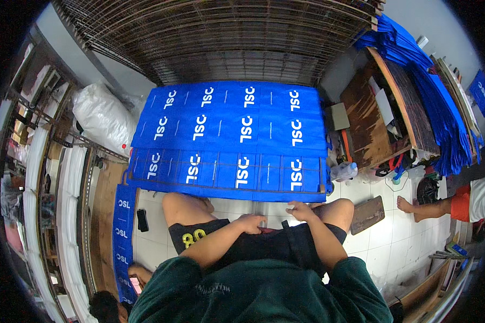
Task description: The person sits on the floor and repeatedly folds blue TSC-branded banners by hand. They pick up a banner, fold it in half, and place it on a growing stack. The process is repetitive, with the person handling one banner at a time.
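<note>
My left hand (250,223) is held over my lap, with its fingers pointing right and a little apart. I see nothing held in it. Close to the front edge of the blue fabric, my right hand (302,211) hovers with thumb and fingers spread, holding nothing. The blue printed fabric sheets (231,141) lie flat in front of me in rows with white lettering. A thin dark metal frame (205,186) rests across the nearest row. Neither hand appears to touch the fabric.
Stacked wire racks (215,40) rise behind the fabric. A wooden cabinet (369,107) and hanging blue cloth (442,107) stand right. On the floor are a plastic bottle (345,171), a wooden board (367,215) and a phone (142,220). Other people's leg (431,208) and hand (140,273) show.
</note>
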The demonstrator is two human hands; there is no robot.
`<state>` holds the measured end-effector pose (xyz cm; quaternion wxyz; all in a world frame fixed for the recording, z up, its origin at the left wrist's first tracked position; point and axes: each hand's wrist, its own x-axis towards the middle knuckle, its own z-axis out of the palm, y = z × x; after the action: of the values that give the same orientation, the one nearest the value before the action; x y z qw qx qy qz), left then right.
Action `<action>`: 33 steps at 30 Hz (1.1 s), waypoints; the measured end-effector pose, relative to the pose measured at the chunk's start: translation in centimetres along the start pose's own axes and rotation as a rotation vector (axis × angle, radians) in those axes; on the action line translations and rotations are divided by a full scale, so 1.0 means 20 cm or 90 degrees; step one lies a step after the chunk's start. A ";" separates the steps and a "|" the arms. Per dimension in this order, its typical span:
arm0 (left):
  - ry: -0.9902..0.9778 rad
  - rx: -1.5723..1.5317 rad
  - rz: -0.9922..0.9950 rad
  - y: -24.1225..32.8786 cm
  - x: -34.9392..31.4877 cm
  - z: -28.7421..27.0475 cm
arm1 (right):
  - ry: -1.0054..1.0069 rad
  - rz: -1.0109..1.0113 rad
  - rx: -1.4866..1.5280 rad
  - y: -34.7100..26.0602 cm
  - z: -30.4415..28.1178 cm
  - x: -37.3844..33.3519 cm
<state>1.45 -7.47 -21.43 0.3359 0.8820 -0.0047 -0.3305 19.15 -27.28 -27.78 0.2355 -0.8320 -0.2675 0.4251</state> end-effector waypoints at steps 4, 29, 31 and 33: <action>0.015 0.004 0.023 -0.01 0.01 0.01 | 0.002 -0.013 0.000 0.00 -0.01 -0.01; -0.028 -0.019 -0.009 -0.01 0.03 0.01 | 0.015 -0.025 -0.001 -0.03 0.00 -0.03; 0.015 -0.018 0.016 -0.06 0.04 0.05 | 0.020 -0.041 -0.010 -0.04 -0.01 -0.03; 0.009 -0.019 0.010 -0.05 0.04 0.05 | 0.014 -0.038 -0.028 -0.03 0.00 -0.02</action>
<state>1.24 -7.52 -22.97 0.3514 0.8792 -0.0043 -0.3219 18.85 -27.09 -27.30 0.2327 -0.8333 -0.2991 0.4024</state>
